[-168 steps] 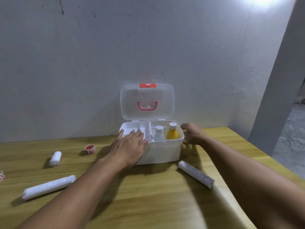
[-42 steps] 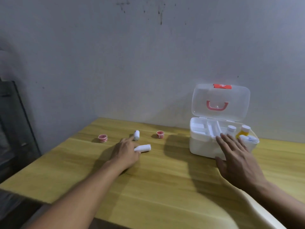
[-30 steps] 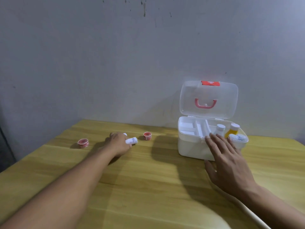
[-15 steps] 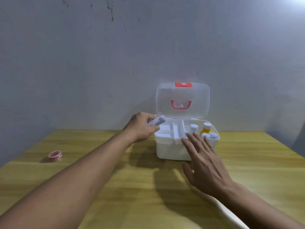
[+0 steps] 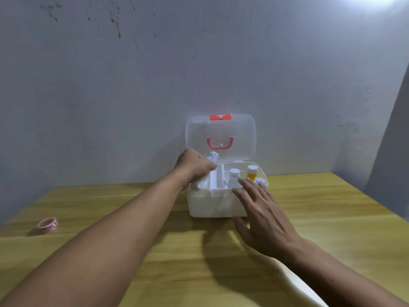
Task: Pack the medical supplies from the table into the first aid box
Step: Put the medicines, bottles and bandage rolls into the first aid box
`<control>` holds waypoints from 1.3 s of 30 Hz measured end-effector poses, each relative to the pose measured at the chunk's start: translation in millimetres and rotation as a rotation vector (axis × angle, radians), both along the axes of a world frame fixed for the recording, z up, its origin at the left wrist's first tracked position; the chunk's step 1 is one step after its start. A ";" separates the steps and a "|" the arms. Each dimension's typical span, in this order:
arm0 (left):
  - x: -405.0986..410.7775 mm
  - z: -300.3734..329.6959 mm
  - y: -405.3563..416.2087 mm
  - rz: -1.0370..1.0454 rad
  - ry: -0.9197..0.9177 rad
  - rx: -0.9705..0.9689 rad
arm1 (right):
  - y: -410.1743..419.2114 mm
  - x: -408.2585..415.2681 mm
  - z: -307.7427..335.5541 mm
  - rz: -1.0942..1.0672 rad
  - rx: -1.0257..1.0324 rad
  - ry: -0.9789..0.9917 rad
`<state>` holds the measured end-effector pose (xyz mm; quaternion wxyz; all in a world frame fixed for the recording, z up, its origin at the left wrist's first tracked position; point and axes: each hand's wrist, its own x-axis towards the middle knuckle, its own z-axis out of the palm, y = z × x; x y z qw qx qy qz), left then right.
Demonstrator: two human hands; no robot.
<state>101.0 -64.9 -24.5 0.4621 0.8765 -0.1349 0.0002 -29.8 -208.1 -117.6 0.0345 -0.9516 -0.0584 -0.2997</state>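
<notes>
The white first aid box point(image 5: 212, 202) stands open on the wooden table, its clear lid point(image 5: 241, 134) upright against the wall. My left hand point(image 5: 194, 167) is over the box's left compartment, shut on a small white roll point(image 5: 213, 156) whose printed end sticks out above my fingers. A second white roll end point(image 5: 202, 182) shows below that hand inside the box. A white bottle point(image 5: 234, 178), a yellow bottle point(image 5: 252, 172) and a white wrapped item point(image 5: 259, 181) sit in the right compartment. My right hand point(image 5: 263, 216) hovers open in front of the box.
A small red-and-white tape roll point(image 5: 47, 224) lies on the table point(image 5: 110, 207) at the far left. The grey wall runs right behind the box. The table's right edge slants off at the right.
My left hand has carried the white roll rightward from beside the box to over its left compartment. The view has swung right, centring the box. My right hand stays spread before the box.
</notes>
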 end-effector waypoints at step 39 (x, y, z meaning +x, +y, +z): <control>52.1 -106.6 121.7 0.169 -0.155 0.419 | 71.9 29.5 2.5 -0.035 -0.108 0.018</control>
